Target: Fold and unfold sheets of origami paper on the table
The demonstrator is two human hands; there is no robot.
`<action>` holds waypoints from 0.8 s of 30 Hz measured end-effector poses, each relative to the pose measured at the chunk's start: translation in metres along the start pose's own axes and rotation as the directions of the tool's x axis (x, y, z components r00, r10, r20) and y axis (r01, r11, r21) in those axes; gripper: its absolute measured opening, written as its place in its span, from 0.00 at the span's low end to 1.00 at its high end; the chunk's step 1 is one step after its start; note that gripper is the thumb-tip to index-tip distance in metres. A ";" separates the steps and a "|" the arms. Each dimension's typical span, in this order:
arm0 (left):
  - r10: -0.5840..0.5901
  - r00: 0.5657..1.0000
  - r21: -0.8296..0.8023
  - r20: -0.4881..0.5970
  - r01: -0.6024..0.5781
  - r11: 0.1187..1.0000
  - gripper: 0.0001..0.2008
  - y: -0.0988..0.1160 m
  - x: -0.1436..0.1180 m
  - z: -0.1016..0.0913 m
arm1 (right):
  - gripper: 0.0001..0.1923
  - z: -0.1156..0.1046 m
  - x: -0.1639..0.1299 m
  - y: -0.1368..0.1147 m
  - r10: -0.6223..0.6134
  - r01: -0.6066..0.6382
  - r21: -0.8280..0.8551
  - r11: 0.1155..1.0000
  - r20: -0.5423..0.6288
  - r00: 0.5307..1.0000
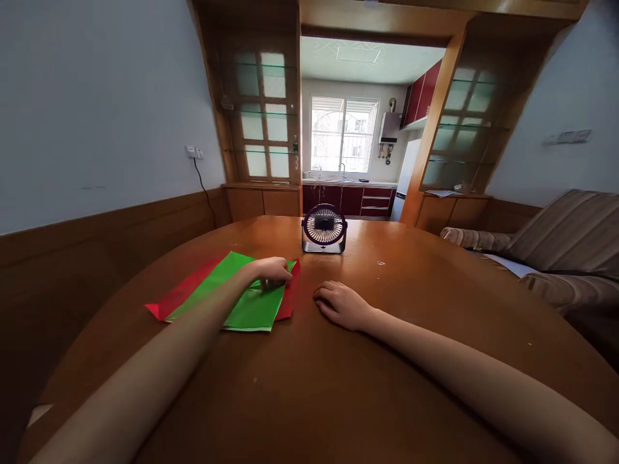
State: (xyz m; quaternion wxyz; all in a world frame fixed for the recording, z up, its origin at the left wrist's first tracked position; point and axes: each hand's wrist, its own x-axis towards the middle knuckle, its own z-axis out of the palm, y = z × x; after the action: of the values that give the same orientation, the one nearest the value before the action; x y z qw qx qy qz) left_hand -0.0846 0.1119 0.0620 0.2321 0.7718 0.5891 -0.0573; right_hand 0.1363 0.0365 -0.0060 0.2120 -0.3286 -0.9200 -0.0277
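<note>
Our left hand lies on the green paper sheet, fingers bent down and pressing near its far right corner; if they pinch the edge or only press flat we cannot tell. Directly under this sheet is a red paper sheet, showing to the left of the grip and as a narrow strip just right of it. Both are flat on the round wooden table. Our right hand rests palm-down on bare wood, a bit to the right of the grip, fingers loosely spread, holding nothing. We judge the paper is very light, thin & soft, prob. slippery on the polished top, so it slides rather than lifts; best hold is at a corner or free edge, w/ thumb under. Beyond the grip stands a small desk fan, apart from the sheets.
</note>
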 end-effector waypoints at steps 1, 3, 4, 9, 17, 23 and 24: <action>0.006 1.000 -0.009 -0.008 -0.007 1.000 0.10 0.000 0.000 0.000 | 0.09 0.000 0.000 0.000 -0.002 0.002 -0.001 1.000 0.000 1.000; 0.018 1.000 -0.031 -0.026 -0.018 0.999 0.10 0.000 -0.001 -0.001 | 0.10 0.000 0.000 0.000 -0.003 0.003 0.000 1.000 -0.003 1.000; 0.025 0.999 -0.046 -0.032 -0.027 0.999 0.10 0.000 -0.001 -0.002 | 0.10 0.000 0.000 0.000 -0.004 0.004 0.003 1.000 -0.005 1.000; 0.131 0.988 -0.141 -0.082 -0.141 0.980 0.15 -0.001 -0.010 -0.012 | 0.09 0.000 0.001 0.000 0.017 -0.016 0.068 0.998 -0.020 1.000; 0.421 0.872 -0.062 -0.248 -0.448 0.892 0.14 0.033 -0.048 -0.022 | 0.31 0.003 -0.001 0.012 0.173 -0.009 0.361 0.933 -0.424 0.889; 0.668 0.712 0.132 -0.217 -0.656 0.743 0.12 0.070 -0.059 0.014 | 0.31 -0.011 -0.011 0.027 0.044 0.121 0.310 0.943 -0.475 0.879; 0.706 0.679 0.165 -0.200 -0.687 0.707 0.13 0.072 -0.061 0.021 | 0.28 -0.014 -0.016 0.029 0.018 0.139 0.316 0.939 -0.449 0.893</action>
State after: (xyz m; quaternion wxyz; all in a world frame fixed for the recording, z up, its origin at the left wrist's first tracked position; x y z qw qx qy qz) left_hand -0.0318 0.0347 0.0865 0.1309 0.9468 0.2725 0.1100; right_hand 0.1706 0.0474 -0.0026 0.4692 -0.2427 -0.8476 0.0501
